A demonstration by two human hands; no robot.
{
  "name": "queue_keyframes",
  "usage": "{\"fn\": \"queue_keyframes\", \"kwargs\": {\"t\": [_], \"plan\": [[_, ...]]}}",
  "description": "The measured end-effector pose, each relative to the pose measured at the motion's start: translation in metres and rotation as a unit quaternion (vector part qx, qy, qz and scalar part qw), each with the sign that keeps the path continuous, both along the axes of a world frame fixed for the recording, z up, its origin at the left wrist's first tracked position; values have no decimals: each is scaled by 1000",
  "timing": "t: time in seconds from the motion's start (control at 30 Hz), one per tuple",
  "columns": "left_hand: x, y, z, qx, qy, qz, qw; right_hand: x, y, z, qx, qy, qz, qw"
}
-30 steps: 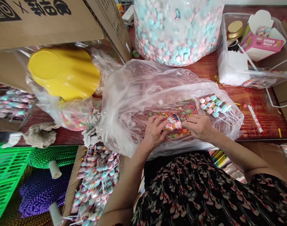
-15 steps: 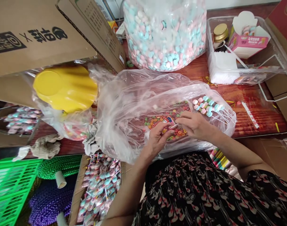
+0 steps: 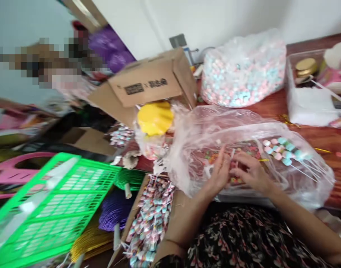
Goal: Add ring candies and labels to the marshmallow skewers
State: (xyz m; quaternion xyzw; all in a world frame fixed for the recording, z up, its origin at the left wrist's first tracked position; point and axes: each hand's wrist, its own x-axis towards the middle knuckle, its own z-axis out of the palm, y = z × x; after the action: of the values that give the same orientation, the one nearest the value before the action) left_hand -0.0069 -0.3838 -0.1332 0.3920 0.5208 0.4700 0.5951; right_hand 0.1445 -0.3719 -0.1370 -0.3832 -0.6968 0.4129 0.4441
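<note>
Facing each other in the head view, left hand point(image 3: 219, 175) has straight fingers held together, right hand point(image 3: 250, 171) curled fingers; blurred, can't tell if either clamps the small candy piece point(image 3: 234, 164) between them. Piece sits over ring candies point(image 3: 211, 154) on clear plastic point(image 3: 184, 160), left of marshmallow skewers point(image 3: 282, 149).

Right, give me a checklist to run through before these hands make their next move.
1. Left hand and right hand both in view: ok.
2. Hands over the clear plastic: ok.
3. Firm grip on whatever is between the fingers: cannot tell, too blurred.
4. Small ring candies close to the hands: ok.
5. Candy sticks lying to the right, untouched by either hand: ok.
6. View sharp enough for fine finger work: not ok, the picture is smeared.
</note>
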Motion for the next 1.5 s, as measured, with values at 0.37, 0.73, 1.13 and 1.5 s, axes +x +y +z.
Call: {"fn": "queue_keyframes", "kwargs": {"t": [0.37, 0.73, 1.13, 1.5], "plan": [[-23, -9, -10, -50, -152, -136, 978, -17, -2, -10, 149, -5, -86, 985], [-27, -3, -19, -98, -67, -264, 957, 36, 1, -1, 340, -293, 36, 893], [-37, -14, -11, 143, 405, -295, 853, 0, -27, -24, 122, -408, 7, 905], [-43, -14, -14, 34, 222, -421, 879, 13, -38, -39, 237, -354, 28, 904]]}}
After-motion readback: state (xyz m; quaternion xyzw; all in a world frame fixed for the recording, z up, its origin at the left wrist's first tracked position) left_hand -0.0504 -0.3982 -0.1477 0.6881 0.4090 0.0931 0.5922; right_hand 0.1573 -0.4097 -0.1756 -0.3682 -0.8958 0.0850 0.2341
